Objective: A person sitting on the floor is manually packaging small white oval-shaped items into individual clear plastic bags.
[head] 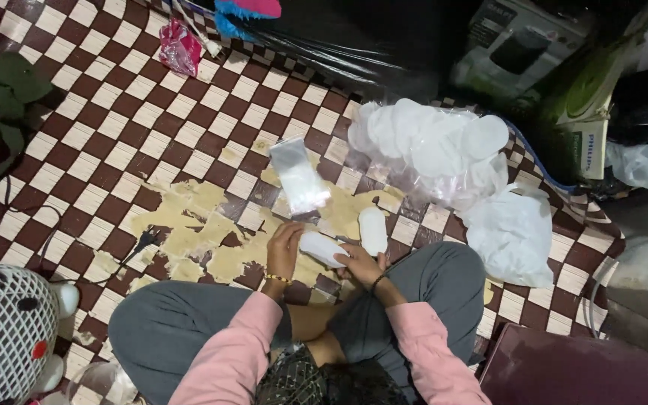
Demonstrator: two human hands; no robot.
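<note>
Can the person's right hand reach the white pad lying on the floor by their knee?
Probably yes. The white pad lies just beyond the right hand, with only bare floor between. But both that hand and the left hand hold another white piece, so it isn't free.

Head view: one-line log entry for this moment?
left hand: holds white pad | right hand: holds same pad | second pad: on checkered floor
</note>
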